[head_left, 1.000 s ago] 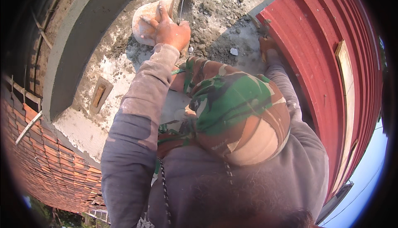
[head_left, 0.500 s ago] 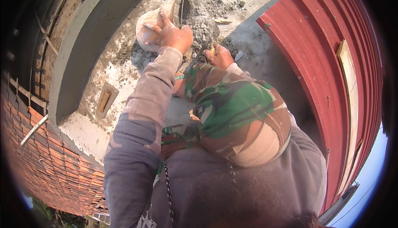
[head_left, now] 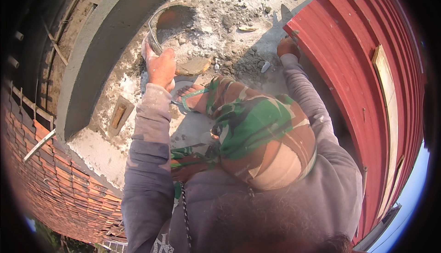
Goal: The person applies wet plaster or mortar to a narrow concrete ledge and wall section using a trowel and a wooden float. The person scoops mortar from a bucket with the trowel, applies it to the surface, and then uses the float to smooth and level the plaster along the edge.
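Observation:
My left hand (head_left: 161, 67) is closed on the rim of a small bucket (head_left: 153, 25), which lies tilted on the rough concrete with its mouth toward the loose mortar. The bucket's inside looks orange and partly shaded. Out to the right, my right hand (head_left: 288, 47) is closed beside the corner of the red metal sheeting. From it a trowel (head_left: 285, 13) points away, its grey blade showing and its handle hidden in my fist. Crumbly grey mortar (head_left: 234, 53) lies between my hands. A flat brownish piece (head_left: 193, 67) rests just right of my left hand.
A wooden-handled float (head_left: 119, 115) lies at left, near a raised cement edge (head_left: 87, 60). Red corrugated sheeting (head_left: 349, 37) with a plank (head_left: 386, 92) rises at right. Orange roof tiles (head_left: 64, 188) slope away lower left. My sandalled foot (head_left: 195, 100) is close to the mortar.
My left hand has moved left and nearer, turning the bucket so its mouth shows. My right hand has swung right with the trowel, from the mortar to the red sheeting.

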Tool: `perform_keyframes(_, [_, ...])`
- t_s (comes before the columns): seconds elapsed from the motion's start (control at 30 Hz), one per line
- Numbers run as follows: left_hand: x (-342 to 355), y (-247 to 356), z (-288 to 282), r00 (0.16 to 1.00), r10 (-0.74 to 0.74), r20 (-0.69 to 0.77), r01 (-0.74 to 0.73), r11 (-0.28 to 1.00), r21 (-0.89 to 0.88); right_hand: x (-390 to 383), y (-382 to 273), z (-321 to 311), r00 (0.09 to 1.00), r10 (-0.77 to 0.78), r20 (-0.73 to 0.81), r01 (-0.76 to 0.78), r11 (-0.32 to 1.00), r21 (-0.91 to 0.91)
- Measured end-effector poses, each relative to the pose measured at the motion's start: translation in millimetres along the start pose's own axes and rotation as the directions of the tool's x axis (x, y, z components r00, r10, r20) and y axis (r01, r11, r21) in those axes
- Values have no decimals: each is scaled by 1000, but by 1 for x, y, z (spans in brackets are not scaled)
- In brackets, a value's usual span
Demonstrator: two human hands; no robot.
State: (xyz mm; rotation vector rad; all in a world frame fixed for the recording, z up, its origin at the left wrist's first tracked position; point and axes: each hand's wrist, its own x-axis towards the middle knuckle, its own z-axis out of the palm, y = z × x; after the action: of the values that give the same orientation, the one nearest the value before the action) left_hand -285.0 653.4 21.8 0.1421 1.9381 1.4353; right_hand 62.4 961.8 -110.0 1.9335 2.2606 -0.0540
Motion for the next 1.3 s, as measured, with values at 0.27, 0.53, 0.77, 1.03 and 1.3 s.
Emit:
perform_keyframes(0.27, [-27,-72,-120,944,-326,51,277,701,-657,-32,-107,-37,919,-308,248,265,945,190])
perform_keyframes(0.53, [-42,-92,-118,955,-296,-21,181,635,-751,-105,-90,-40,753,-643,142,579,749,322])
perform_keyframes(0.77, [-72,-81,-124,951,-307,-42,180,657,-732,1,-122,-37,927,-373,-43,375,916,141])
perform_keyframes(1.03, [-60,-74,-132,967,-254,-15,172,698,-696,-85,-129,-48,587,-781,213,765,621,173])
perform_keyframes(1.3, [-15,-56,-97,985,-168,38,144,684,-715,-94,-47,-45,941,-324,96,267,887,377])
